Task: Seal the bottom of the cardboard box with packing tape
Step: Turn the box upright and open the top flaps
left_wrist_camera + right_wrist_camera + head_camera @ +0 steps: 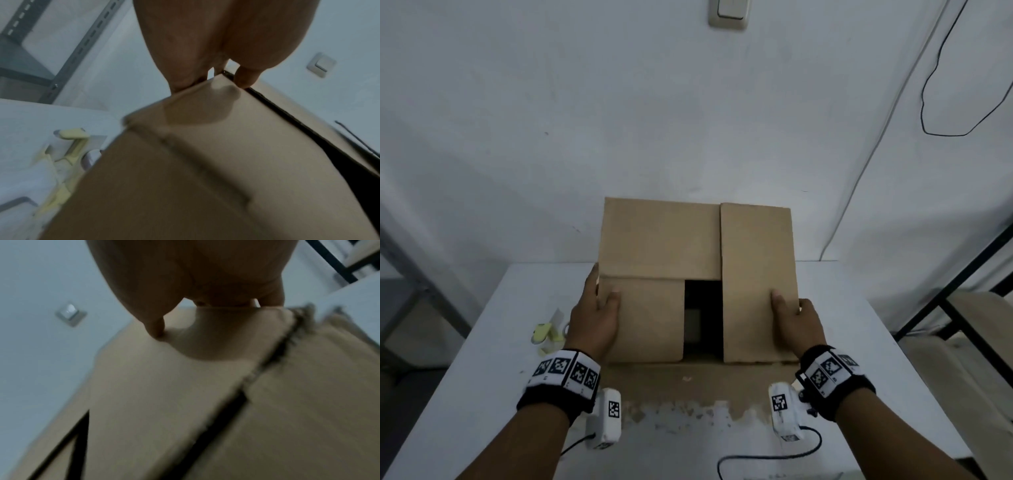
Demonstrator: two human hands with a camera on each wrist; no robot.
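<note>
A brown cardboard box (661,240) stands on the white table (493,377) with its flaps folded over the top. A dark gap (702,318) stays between the near left flap and the long right flap (756,274). My left hand (599,298) grips the box's left edge, thumb on top of the flap and fingers down the side. My right hand (791,306) grips the right edge the same way. The left wrist view shows my left hand (216,76) at the box (185,162) corner. The right wrist view shows my right hand (205,305) on the box (164,394). A yellow-and-white tape dispenser (544,334) lies left of the box.
The box sits close to the white wall. A metal shelf frame (400,257) stands at the left, a black-framed shelf (962,274) at the right. A black cable (767,457) loops on the table's near edge. A worn brown patch (688,387) marks the table before the box.
</note>
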